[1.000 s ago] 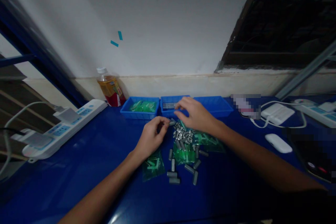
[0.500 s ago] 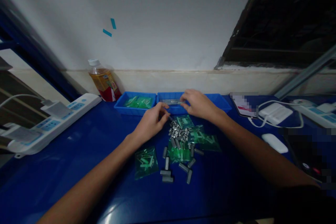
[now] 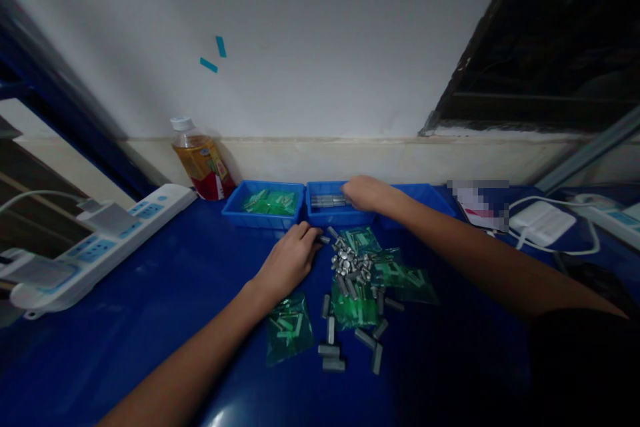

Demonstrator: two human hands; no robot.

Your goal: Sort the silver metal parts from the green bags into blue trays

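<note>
Blue plastic forms the shallow rectangular middle tray (image 3: 340,217), at twelve o'clock from the heap of small shiny silver metal pieces (image 3: 346,265) on the worktop (image 3: 200,280). The right hand (image 3: 367,193) is at its right end, fingertips hidden; I cannot tell how open it is or whether it grips anything. It partly covers slim silver metal rods (image 3: 327,201) there. At ten o'clock, the left hand (image 3: 293,253) is loosely curled, fingertips by a short grey metal bar (image 3: 324,239); its grip is unclear. Farther along, an amber-filled clear plastic bottle (image 3: 195,157) bears a red-and-yellow label (image 3: 220,170), too blurred to read.
</note>
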